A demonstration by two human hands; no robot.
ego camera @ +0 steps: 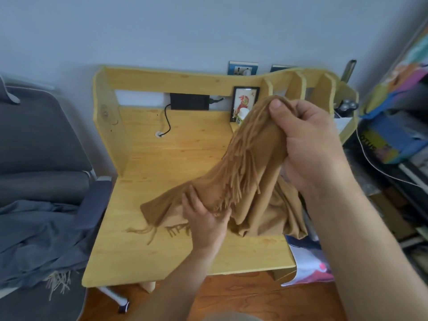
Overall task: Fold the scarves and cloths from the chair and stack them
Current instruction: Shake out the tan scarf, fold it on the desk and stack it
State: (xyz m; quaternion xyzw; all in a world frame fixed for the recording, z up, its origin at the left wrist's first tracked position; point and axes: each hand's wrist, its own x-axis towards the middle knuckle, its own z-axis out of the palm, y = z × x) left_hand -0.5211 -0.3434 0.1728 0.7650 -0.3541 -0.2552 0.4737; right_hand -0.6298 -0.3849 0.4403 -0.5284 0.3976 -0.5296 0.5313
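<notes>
A tan fringed scarf (250, 181) hangs bunched over the wooden desk (162, 172). My right hand (308, 140) grips its upper end, lifted above the desk, with the fringe dangling below the thumb. Lower down, my left hand (205, 218) holds the scarf's lower part, fingers slipped under the cloth. One fringed end lies flat on the desk top at the left of that hand. A dark blue-grey fringed scarf (39, 239) lies heaped on the grey chair (41, 144) at the left.
At the desk's back stand a small framed picture (245, 100), a white bottle (242, 115) and a black adapter (190, 101) with its cable. Cluttered shelves with colourful boxes (391, 140) fill the right side. A patterned bag (308, 262) hangs off the desk's right front corner.
</notes>
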